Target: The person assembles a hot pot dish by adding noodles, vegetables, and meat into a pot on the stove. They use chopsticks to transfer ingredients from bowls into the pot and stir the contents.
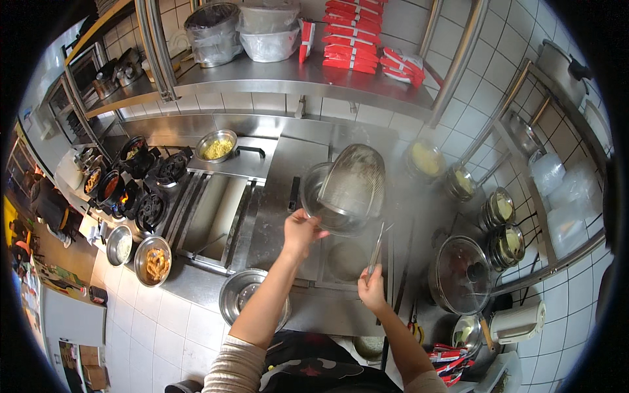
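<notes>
My left hand (pixel 300 233) pinches the near left rim of a stainless steel bowl (pixel 314 182) held above the steel cooktop. A metal mesh strainer basket (pixel 356 182) tilts over that bowl, its rim overlapping it; what supports the basket is not plain. In my right hand (pixel 372 288) are slim metal tongs (pixel 377 250), their tips pointing up near the bowl's right side. Steam blurs the area right of the basket. Below the bowl, a steaming well (pixel 348 260) is set into the cooktop. Another steel bowl (pixel 235 294) stands by my left forearm, partly hidden by it.
A lidded pot (pixel 461 275) and several food bowls (pixel 503 206) line the right side. Left are a rectangular well (pixel 214 216), a lit burner (pixel 124 199) with black pots, and a bowl of fried food (pixel 153 260). A steel shelf (pixel 295 81) with red packets (pixel 351 39) overhangs the back.
</notes>
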`<state>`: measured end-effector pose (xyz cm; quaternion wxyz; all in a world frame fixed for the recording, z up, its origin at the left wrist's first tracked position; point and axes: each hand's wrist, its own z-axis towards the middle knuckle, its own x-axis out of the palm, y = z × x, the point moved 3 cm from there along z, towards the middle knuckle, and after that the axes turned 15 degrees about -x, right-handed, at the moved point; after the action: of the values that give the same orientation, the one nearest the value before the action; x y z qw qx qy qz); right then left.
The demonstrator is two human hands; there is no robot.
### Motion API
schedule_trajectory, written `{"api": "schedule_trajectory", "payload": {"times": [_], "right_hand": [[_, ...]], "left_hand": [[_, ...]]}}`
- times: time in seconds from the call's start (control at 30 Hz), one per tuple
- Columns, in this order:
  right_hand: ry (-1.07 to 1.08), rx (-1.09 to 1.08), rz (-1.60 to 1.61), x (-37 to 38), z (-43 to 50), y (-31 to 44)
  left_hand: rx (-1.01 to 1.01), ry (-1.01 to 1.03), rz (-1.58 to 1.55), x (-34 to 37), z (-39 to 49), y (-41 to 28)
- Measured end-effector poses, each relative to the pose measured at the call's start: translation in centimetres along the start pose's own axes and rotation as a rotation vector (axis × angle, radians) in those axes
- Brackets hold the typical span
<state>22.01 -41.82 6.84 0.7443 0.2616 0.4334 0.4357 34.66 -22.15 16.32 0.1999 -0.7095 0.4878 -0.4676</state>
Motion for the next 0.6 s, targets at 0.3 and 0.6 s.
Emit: {"api": "schedule_trajectory", "payload": {"times": [0.3,0.6], "right_hand": [[-0.013,-0.003,-0.315,-1.8,0.0,-1.5],[-0.029,0.661,0.968,-7.1,0.6,9.1]], "left_hand": [[-0.104,0.103,-0.002,-2.4,-2.8,1.1],[0.002,-0.058,0.217,-10.4,-4.0,2.1]]}}
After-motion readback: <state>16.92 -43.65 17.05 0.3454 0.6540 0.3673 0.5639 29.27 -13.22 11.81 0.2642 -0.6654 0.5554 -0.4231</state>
